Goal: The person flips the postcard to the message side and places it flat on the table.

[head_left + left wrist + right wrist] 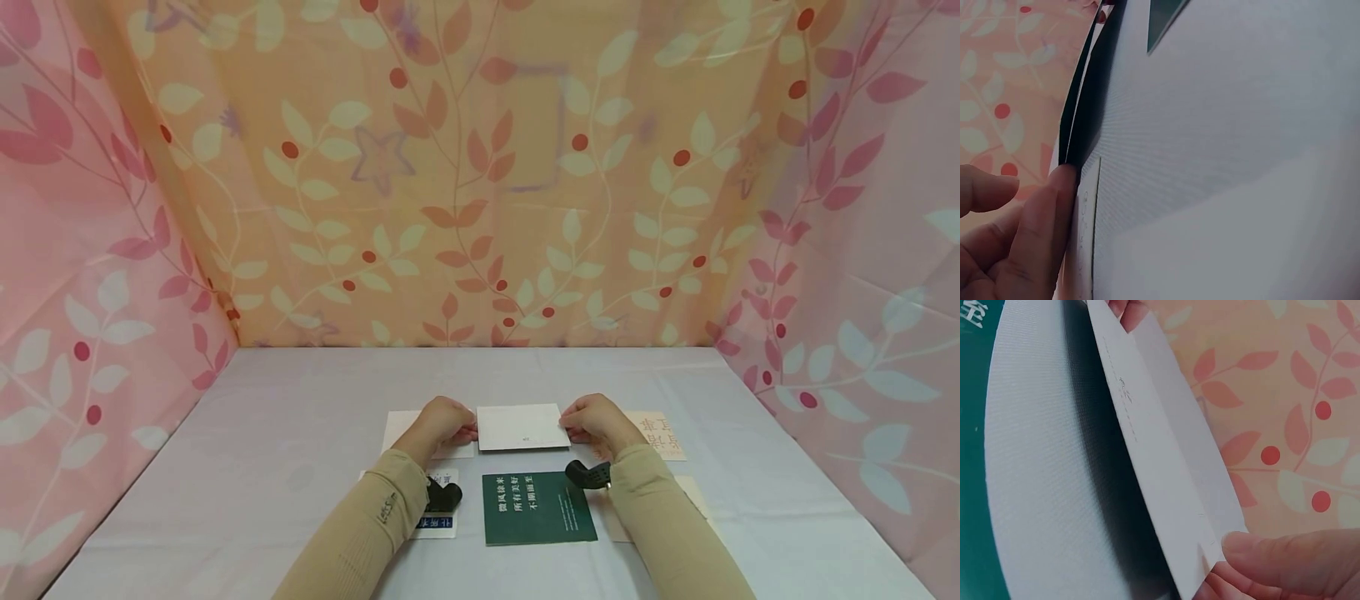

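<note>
A white folded card (pixel 522 427) with tiny print is held between both hands at the table's far middle. My left hand (pixel 448 421) pinches its left edge; in the left wrist view the card (pixel 1082 100) shows nearly edge-on, its underside dark, with a fingertip at its corner. My right hand (pixel 596 421) grips the right edge; in the right wrist view the thumb lies on top of the card (pixel 1147 437) and the other fingers are beneath it. A shadow lies on the cloth below the card. Nearer me is a green card (pixel 536 508) with white Chinese characters.
A pale card (pixel 401 425) lies by the left hand, and a cream card with orange characters (pixel 663 437) by the right. A blue-and-white card (pixel 442 525) and another pale card (pixel 693 492) are partly under the forearms. Patterned curtains (pixel 465 167) enclose the white table (pixel 247 433).
</note>
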`<act>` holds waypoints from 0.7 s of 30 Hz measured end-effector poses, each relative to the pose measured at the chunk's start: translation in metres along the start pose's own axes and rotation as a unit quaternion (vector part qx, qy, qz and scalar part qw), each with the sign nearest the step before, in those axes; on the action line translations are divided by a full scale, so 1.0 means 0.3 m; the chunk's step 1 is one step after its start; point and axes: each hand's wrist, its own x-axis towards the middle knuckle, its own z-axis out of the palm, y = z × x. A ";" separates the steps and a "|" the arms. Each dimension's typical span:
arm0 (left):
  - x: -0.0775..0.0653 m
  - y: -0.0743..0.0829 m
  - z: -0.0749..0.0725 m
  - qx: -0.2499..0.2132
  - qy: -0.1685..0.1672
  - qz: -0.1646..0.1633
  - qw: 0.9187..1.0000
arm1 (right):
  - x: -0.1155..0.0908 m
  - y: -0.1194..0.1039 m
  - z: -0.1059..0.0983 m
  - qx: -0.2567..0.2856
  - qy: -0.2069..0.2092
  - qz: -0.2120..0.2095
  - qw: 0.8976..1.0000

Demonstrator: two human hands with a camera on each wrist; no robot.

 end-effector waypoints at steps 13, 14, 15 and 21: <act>-0.010 0.002 -0.001 0.014 -0.006 0.009 1.000 | -0.008 -0.001 -0.002 0.005 0.004 0.015 1.000; -0.010 0.002 -0.001 0.016 -0.006 0.008 1.000 | -0.008 -0.001 -0.002 0.002 0.005 0.016 1.000; -0.010 0.003 -0.001 0.018 -0.006 0.007 1.000 | -0.009 0.000 -0.003 -0.003 0.004 0.015 1.000; -0.015 0.007 -0.005 0.026 -0.009 0.011 1.000 | -0.012 0.003 -0.008 -0.021 0.004 0.004 1.000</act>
